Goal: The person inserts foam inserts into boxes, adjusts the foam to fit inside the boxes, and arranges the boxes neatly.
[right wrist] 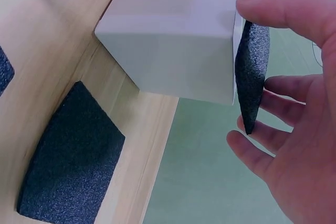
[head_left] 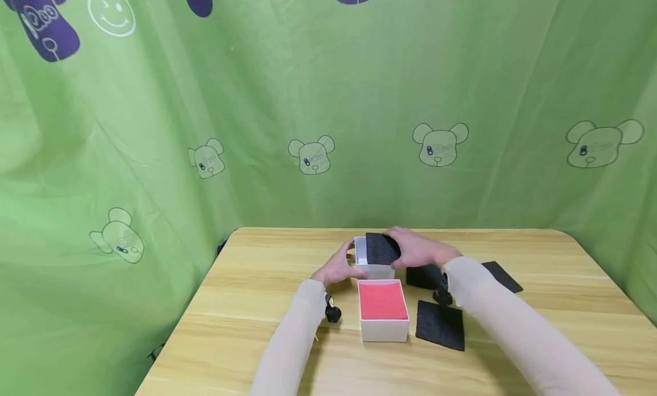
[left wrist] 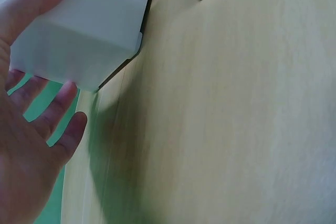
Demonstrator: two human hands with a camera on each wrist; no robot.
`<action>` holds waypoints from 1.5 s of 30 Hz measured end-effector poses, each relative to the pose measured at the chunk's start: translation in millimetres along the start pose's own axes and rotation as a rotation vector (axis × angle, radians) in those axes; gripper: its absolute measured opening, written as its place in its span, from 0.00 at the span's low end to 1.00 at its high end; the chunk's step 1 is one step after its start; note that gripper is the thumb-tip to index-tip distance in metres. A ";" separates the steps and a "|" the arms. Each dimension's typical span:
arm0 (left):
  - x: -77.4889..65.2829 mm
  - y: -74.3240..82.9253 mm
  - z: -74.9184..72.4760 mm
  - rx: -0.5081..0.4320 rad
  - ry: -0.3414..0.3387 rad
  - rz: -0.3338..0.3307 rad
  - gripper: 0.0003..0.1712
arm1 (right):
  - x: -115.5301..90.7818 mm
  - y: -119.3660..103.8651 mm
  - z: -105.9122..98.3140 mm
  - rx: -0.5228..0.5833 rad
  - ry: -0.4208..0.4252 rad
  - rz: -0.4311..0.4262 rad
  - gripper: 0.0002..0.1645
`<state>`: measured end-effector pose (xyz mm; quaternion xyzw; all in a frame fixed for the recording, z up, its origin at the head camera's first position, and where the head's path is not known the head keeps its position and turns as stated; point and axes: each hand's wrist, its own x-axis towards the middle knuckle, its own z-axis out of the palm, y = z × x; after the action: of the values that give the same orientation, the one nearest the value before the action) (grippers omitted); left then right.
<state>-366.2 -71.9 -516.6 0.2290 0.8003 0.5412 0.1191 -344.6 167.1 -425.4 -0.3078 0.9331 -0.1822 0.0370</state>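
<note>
A white open-topped box [head_left: 377, 273] stands toward the back of the table. My left hand [head_left: 336, 266] holds it at its left side, the thumb on the near wall and some fingers around the far side; in the left wrist view that hand [left wrist: 26, 124] has its thumb against the box wall [left wrist: 100, 14]. Between thumb and fingers, my right hand [head_left: 418, 249] grips a black foam-like sheet [head_left: 382, 249] lying over the right part of the box's opening. Edge-on in the right wrist view, the sheet [right wrist: 253, 61] looks slightly bowed. The box's inside is mostly hidden.
Nearer me is a second white box [head_left: 385, 331] with a red sheet [head_left: 382, 302] in it. More black sheets lie to the right: one near the front [head_left: 440, 326], one partly under my right wrist [head_left: 422, 277], another farther right [head_left: 505, 277]. A green curtain [head_left: 359, 99] hangs behind the table.
</note>
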 end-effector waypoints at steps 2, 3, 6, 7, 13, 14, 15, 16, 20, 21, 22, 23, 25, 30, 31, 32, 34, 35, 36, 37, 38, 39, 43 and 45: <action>0.2 -0.8 0.0 -0.010 -0.002 -0.006 0.61 | 1.8 -0.4 0.7 0.007 -0.006 0.009 0.51; 0.2 -1.1 0.0 -0.016 -0.001 -0.007 0.61 | 2.7 -0.8 0.9 0.012 -0.009 0.012 0.51; -0.1 -1.2 -0.1 -0.032 0.003 -0.008 0.61 | 5.8 -1.0 2.5 0.017 -0.001 -0.007 0.51; 0.0 -1.3 -0.2 -0.034 0.004 -0.008 0.61 | 6.9 -1.1 2.8 0.022 0.000 -0.008 0.51; -0.2 -1.1 0.1 -0.028 0.012 -0.023 0.60 | 13.3 0.6 6.1 0.041 -0.013 -0.031 0.51; -0.4 -0.6 0.3 -0.024 0.013 -0.026 0.60 | 14.3 1.3 7.0 0.044 -0.018 -0.030 0.51; -0.3 -0.7 0.5 -0.018 0.014 -0.030 0.60 | 15.3 2.0 7.8 0.048 -0.021 -0.029 0.51; -0.6 -0.3 0.7 -0.011 0.016 -0.032 0.60 | 16.4 2.6 8.5 0.054 -0.024 -0.027 0.51; -0.8 1.1 1.4 0.011 0.021 -0.031 0.60 | 19.9 4.2 10.8 0.077 -0.021 -0.022 0.51; -1.0 1.3 1.6 0.010 0.024 -0.024 0.60 | 20.8 4.3 11.1 0.085 -0.019 -0.025 0.51; -1.0 1.4 1.7 0.013 0.025 -0.021 0.60 | 21.7 4.4 11.4 0.091 -0.017 -0.028 0.52; -0.9 1.3 1.8 0.012 0.024 -0.014 0.60 | 22.6 4.4 11.7 0.100 -0.017 -0.031 0.52; -0.7 0.7 1.8 0.006 0.022 -0.002 0.59 | 23.9 3.8 11.9 0.123 -0.019 -0.030 0.52; -1.1 0.6 1.4 -0.002 0.020 0.009 0.58 | 26.0 2.2 11.8 0.148 -0.035 -0.018 0.51; -1.3 0.9 1.4 0.000 0.022 0.005 0.58 | 26.5 2.4 12.0 0.148 -0.037 -0.017 0.51; -1.4 1.2 1.5 0.002 0.022 0.001 0.58 | 27.0 2.8 12.2 0.145 -0.039 -0.017 0.51; -1.3 1.8 1.5 0.007 0.026 -0.007 0.58 | 27.3 3.1 12.4 0.146 -0.040 -0.013 0.51; -1.4 1.5 1.8 0.011 0.027 -0.013 0.58 | 27.6 3.5 12.9 0.150 -0.039 -0.012 0.51; -1.4 1.4 2.0 0.014 0.027 -0.019 0.59 | 27.6 3.7 13.3 0.154 -0.039 -0.009 0.51; -1.6 1.2 2.3 0.016 0.029 -0.024 0.59 | 27.3 3.6 13.8 0.160 -0.040 -0.007 0.51; -1.6 1.0 2.5 0.017 0.030 -0.026 0.59 | 27.0 3.6 14.2 0.164 -0.041 -0.005 0.51; -1.7 0.8 2.7 0.019 0.032 -0.027 0.59 | 26.7 3.6 14.7 0.167 -0.041 -0.003 0.51; -2.1 0.1 2.5 0.020 0.036 -0.030 0.59 | 26.8 4.6 17.0 0.192 -0.038 -0.006 0.50; -2.3 -0.4 2.2 0.017 0.036 -0.029 0.58 | 26.2 5.1 18.6 0.209 -0.037 -0.002 0.49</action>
<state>-363.3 -71.4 -518.0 0.2088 0.8101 0.5366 0.1104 -365.3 149.6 -443.4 -0.3065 0.9078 -0.2730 0.0862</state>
